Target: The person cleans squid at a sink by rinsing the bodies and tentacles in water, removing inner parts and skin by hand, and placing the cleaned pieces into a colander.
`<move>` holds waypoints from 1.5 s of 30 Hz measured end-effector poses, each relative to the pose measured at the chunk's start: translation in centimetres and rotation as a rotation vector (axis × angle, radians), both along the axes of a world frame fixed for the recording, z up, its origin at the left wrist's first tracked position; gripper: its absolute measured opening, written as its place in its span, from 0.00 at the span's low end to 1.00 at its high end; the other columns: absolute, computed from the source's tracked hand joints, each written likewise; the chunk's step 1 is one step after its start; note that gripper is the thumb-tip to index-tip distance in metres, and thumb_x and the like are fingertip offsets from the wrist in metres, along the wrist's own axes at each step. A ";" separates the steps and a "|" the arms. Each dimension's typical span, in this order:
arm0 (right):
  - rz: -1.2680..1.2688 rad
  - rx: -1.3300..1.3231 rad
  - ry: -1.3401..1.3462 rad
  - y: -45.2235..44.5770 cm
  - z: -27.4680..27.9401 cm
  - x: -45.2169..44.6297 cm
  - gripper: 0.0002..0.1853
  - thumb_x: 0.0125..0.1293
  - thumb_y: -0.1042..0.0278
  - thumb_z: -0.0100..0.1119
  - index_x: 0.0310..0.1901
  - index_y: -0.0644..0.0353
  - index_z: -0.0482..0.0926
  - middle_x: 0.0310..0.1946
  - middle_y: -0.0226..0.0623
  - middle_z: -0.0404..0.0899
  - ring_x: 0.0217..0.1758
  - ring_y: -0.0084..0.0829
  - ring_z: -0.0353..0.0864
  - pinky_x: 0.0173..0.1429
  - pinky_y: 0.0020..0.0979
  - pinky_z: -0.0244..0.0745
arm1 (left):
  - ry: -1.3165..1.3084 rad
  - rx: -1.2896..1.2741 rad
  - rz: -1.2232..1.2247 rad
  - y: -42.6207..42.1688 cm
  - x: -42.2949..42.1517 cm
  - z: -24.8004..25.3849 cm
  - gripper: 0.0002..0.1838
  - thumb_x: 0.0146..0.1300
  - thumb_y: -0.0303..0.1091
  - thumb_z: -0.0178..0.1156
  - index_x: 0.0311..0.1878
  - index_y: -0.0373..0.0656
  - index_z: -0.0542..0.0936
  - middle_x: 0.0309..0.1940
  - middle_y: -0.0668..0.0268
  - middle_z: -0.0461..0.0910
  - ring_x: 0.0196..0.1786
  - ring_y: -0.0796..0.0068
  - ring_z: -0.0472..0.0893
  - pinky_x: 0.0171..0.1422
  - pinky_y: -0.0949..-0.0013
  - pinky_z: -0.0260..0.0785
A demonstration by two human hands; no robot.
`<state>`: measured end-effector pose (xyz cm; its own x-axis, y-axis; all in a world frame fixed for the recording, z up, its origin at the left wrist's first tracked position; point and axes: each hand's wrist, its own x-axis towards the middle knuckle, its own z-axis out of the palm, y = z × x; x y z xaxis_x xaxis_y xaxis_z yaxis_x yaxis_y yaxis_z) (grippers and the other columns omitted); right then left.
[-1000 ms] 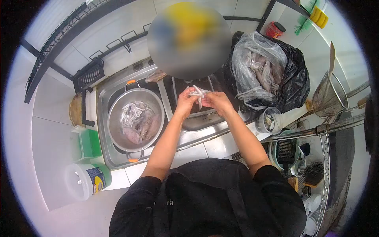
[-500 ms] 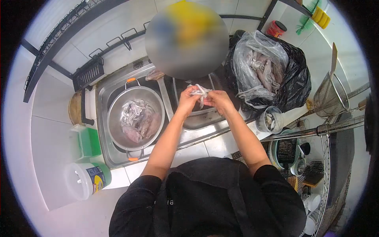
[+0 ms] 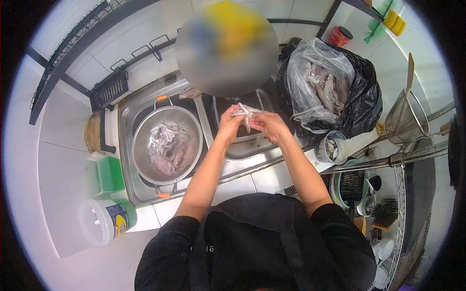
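Squid bit (image 3: 248, 114) is up over the sink (image 3: 264, 161), pinched by the left hand (image 3: 230, 124) and the right hand (image 3: 271, 127) — their fingers hide some of it. A pot (image 3: 141, 145) sits in the sink's left side — the sink's back is partly blurred out.

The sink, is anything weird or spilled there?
One thing looks a bit odd: a brownish piece, maybe squid, lies by itself near the back of the sink, outside the pot that holds several others. I see no clear spill, but a blurred patch hides part of the view.
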<state>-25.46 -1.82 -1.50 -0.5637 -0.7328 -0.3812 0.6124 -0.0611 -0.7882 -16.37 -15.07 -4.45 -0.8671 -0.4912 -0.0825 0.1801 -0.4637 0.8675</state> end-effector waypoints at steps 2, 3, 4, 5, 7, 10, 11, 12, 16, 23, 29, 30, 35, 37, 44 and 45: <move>0.047 -0.030 -0.037 0.3 0.9 0.0 0.11 0.62 0.75 0.52 0.40 0.76 0.73 0.35 0.46 0.78 0.38 0.34 0.81 0.46 0.30 0.79 | -0.002 0.035 -0.017 -0.3 0.1 0.0 0.11 0.55 0.21 0.57 0.42 0.42 0.74 0.36 0.66 0.79 0.37 0.76 0.78 0.39 0.74 0.70; 0.044 -0.030 -0.036 0.4 0.9 -0.1 0.11 0.62 0.75 0.52 0.40 0.76 0.73 0.35 0.46 0.78 0.38 0.34 0.81 0.46 0.30 0.79 | -0.002 0.035 -0.020 -0.1 0.0 0.0 0.11 0.55 0.21 0.57 0.42 0.42 0.74 0.36 0.66 0.79 0.37 0.76 0.78 0.39 0.74 0.70; 0.054 -0.012 -0.013 0.4 0.8 -0.2 0.11 0.62 0.74 0.52 0.40 0.76 0.73 0.35 0.46 0.78 0.38 0.34 0.81 0.46 0.30 0.80 | 0.013 0.045 -0.021 0.0 0.0 0.0 0.11 0.55 0.21 0.57 0.42 0.43 0.75 0.35 0.66 0.79 0.37 0.76 0.78 0.39 0.74 0.70; 0.064 0.006 0.010 0.4 0.7 -0.2 0.11 0.62 0.74 0.52 0.41 0.76 0.73 0.35 0.47 0.78 0.38 0.34 0.81 0.46 0.31 0.80 | 0.027 0.055 -0.021 0.1 0.0 -0.1 0.10 0.55 0.21 0.57 0.41 0.43 0.75 0.35 0.66 0.79 0.37 0.76 0.78 0.39 0.74 0.70; 0.054 0.023 0.021 0.5 0.4 -0.2 0.11 0.62 0.74 0.53 0.41 0.76 0.73 0.35 0.47 0.78 0.38 0.35 0.81 0.46 0.31 0.80 | 0.007 0.004 -0.037 0.1 -0.1 -0.3 0.10 0.55 0.20 0.57 0.40 0.43 0.75 0.35 0.67 0.79 0.37 0.77 0.78 0.40 0.74 0.70; 0.046 0.041 0.041 0.5 0.1 -0.2 0.12 0.61 0.73 0.53 0.41 0.76 0.73 0.35 0.47 0.78 0.38 0.35 0.81 0.45 0.31 0.80 | -0.030 -0.113 -0.022 0.2 0.1 0.1 0.09 0.54 0.20 0.57 0.38 0.42 0.76 0.35 0.68 0.78 0.37 0.79 0.77 0.41 0.75 0.69; 0.041 0.040 0.050 0.6 0.0 -0.2 0.12 0.61 0.73 0.54 0.41 0.76 0.73 0.35 0.47 0.78 0.37 0.35 0.81 0.45 0.31 0.80 | -0.046 -0.180 0.002 0.4 0.2 0.3 0.09 0.53 0.19 0.58 0.38 0.42 0.77 0.35 0.69 0.78 0.37 0.80 0.77 0.41 0.75 0.68; 0.042 0.042 0.049 0.6 -0.2 -0.2 0.12 0.61 0.73 0.54 0.41 0.76 0.73 0.35 0.47 0.78 0.37 0.35 0.81 0.45 0.31 0.80 | -0.047 -0.179 0.002 0.6 0.3 0.6 0.09 0.53 0.19 0.58 0.38 0.42 0.77 0.35 0.69 0.78 0.37 0.80 0.77 0.41 0.75 0.68; 0.052 0.032 0.068 0.6 0.4 0.0 0.13 0.61 0.73 0.54 0.41 0.77 0.73 0.37 0.47 0.78 0.37 0.35 0.81 0.45 0.31 0.80 | -0.014 -0.196 0.036 1.1 0.3 1.1 0.12 0.50 0.18 0.59 0.39 0.41 0.77 0.35 0.70 0.78 0.37 0.81 0.76 0.41 0.76 0.69; 0.048 0.002 0.089 0.5 -0.1 0.1 0.09 0.61 0.75 0.53 0.39 0.73 0.73 0.35 0.41 0.78 0.36 0.29 0.79 0.43 0.26 0.79 | -0.018 -0.211 0.037 1.2 0.3 0.9 0.12 0.50 0.17 0.59 0.38 0.43 0.78 0.34 0.71 0.78 0.37 0.81 0.76 0.40 0.76 0.70; 0.037 0.040 0.129 0.3 -0.6 -0.2 0.12 0.60 0.76 0.52 0.43 0.77 0.73 0.40 0.44 0.77 0.40 0.33 0.80 0.44 0.27 0.79 | 0.023 -0.094 0.019 1.3 0.3 1.2 0.11 0.52 0.18 0.58 0.37 0.44 0.77 0.34 0.71 0.79 0.37 0.81 0.77 0.41 0.75 0.70; 0.039 0.040 0.129 0.3 -0.5 -0.2 0.12 0.60 0.76 0.52 0.43 0.77 0.73 0.40 0.44 0.77 0.40 0.33 0.80 0.44 0.27 0.79 | 0.023 -0.094 0.021 1.3 0.3 1.2 0.11 0.52 0.18 0.58 0.37 0.44 0.77 0.34 0.71 0.79 0.37 0.81 0.77 0.41 0.75 0.70; 0.041 0.045 0.115 0.4 0.5 0.3 0.11 0.60 0.77 0.51 0.43 0.76 0.74 0.40 0.43 0.77 0.39 0.31 0.80 0.44 0.25 0.79 | 0.039 -0.050 0.032 1.4 0.4 1.2 0.10 0.53 0.18 0.58 0.37 0.45 0.77 0.34 0.70 0.79 0.37 0.80 0.77 0.40 0.75 0.70; 0.043 0.029 0.112 0.3 0.4 0.3 0.11 0.60 0.77 0.52 0.43 0.75 0.74 0.40 0.43 0.77 0.39 0.31 0.80 0.44 0.25 0.79 | 0.037 -0.043 0.030 1.5 0.5 1.4 0.10 0.54 0.19 0.57 0.37 0.45 0.76 0.34 0.69 0.79 0.36 0.80 0.77 0.40 0.75 0.70; 0.057 -0.021 0.115 0.3 -0.8 0.0 0.10 0.61 0.77 0.51 0.41 0.74 0.73 0.38 0.43 0.77 0.38 0.31 0.79 0.44 0.28 0.79 | 0.057 0.071 0.013 1.6 0.4 1.1 0.11 0.55 0.18 0.56 0.40 0.44 0.75 0.37 0.67 0.79 0.39 0.75 0.78 0.44 0.72 0.71; 0.057 -0.022 0.116 0.5 -0.2 0.2 0.10 0.61 0.77 0.51 0.41 0.74 0.73 0.38 0.43 0.77 0.38 0.31 0.79 0.44 0.28 0.79 | 0.057 0.069 0.013 1.4 0.4 1.0 0.11 0.55 0.18 0.56 0.40 0.44 0.75 0.37 0.67 0.79 0.39 0.75 0.78 0.44 0.72 0.71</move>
<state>-25.30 -1.36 -1.73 -0.5604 -0.7723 -0.2992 0.5204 -0.0473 -0.8526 -15.95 -13.63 -3.49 -0.8650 -0.4974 -0.0668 0.2351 -0.5193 0.8216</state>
